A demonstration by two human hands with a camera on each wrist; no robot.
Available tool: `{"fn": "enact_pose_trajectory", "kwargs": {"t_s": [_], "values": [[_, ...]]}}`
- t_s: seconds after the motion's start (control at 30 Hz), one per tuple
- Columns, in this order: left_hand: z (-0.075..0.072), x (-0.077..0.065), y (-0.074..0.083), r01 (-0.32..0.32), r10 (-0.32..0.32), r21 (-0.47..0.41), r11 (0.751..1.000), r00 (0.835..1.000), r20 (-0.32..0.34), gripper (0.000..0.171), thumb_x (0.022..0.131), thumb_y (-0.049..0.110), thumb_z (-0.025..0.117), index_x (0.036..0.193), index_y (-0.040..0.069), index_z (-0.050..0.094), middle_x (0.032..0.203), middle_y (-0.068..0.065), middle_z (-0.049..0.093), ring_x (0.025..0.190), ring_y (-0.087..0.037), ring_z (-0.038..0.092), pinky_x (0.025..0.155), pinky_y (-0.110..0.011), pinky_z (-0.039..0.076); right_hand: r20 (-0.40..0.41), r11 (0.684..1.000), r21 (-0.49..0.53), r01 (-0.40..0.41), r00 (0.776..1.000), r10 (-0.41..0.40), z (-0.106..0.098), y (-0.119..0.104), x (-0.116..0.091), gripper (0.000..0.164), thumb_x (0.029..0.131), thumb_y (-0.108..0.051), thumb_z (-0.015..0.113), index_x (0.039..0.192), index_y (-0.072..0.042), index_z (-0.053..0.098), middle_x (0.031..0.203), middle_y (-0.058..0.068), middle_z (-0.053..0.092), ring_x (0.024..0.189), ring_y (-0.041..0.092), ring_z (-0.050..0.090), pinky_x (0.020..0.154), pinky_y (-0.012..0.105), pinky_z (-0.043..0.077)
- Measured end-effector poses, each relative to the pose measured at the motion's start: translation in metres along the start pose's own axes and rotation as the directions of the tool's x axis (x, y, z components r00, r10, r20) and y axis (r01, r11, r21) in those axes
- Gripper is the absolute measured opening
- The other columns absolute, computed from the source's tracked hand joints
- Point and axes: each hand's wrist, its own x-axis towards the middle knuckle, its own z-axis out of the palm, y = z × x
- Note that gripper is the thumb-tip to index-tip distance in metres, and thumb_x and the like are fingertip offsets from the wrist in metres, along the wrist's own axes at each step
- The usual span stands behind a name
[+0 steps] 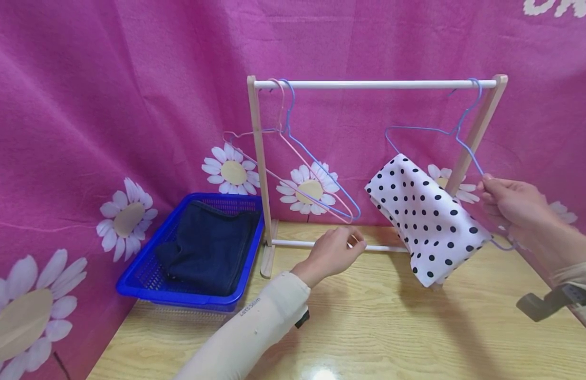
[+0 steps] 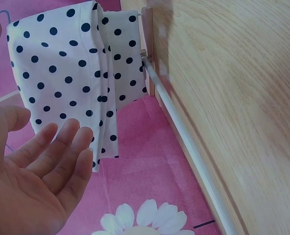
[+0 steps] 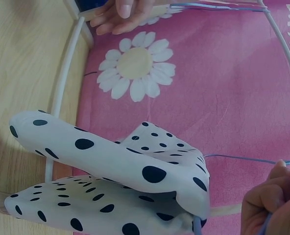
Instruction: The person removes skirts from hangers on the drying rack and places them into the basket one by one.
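A white cloth with black dots [image 1: 423, 216] hangs folded over the lower bar of a blue hanger [image 1: 423, 127], whose hook sits at the right end of the rack's white rod. My right hand [image 1: 516, 203] pinches that hanger's sloping right side, and the same hand shows at the lower right of the right wrist view. Left of the cloth, my left hand [image 1: 333, 250] holds nothing; its fingers are loosely bent in the left wrist view [image 2: 47, 176]. The cloth's folded layers [image 3: 91, 147] fill the lower part of the right wrist view.
A pink hanger [image 1: 300, 153] and another blue hanger [image 1: 321, 169] hang at the left of the wooden rack [image 1: 256, 158]. Left of it, a blue basket [image 1: 131, 285] holds dark folded cloth [image 1: 212, 248]. The wooden table [image 1: 369, 327] meets a pink flowered backdrop [image 1: 131, 79].
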Motion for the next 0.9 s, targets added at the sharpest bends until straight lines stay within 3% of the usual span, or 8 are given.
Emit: {"fn": "enact_pose_trajectory", "kwargs": {"t_s": [0.57, 0.9], "values": [[-0.0009, -0.0004, -0.0022, 0.015, -0.015, -0.024, 1.000, 1.000, -0.006, 0.020, 0.100, 0.032, 0.059, 0.108, 0.021, 0.072, 0.101, 0.007, 0.076, 0.090, -0.007, 0.068, 0.074, -0.024, 0.049, -0.024, 0.996, -0.080, 0.030, 0.999, -0.032, 0.0028, 0.0007, -0.0018, 0.042, 0.107, -0.038, 0.044, 0.075, -0.020, 0.063, 0.056, -0.009, 0.044, 0.057, 0.019, 0.014, 0.055, 0.041, 0.004], [-0.0019, -0.0011, -0.0028, 0.012, -0.012, -0.034, 0.999, 1.000, -0.009, 0.021, 0.100, 0.033, 0.058, 0.109, 0.020, 0.072, 0.102, 0.006, 0.076, 0.091, -0.007, 0.068, 0.076, -0.024, 0.050, 0.005, 0.998, -0.013, 0.056, 0.998, -0.056, 0.0056, 0.0014, -0.0023, 0.041, 0.107, -0.033, 0.046, 0.075, -0.019, 0.066, 0.058, -0.010, 0.048, 0.059, 0.017, 0.015, 0.056, 0.037, 0.005]]}}
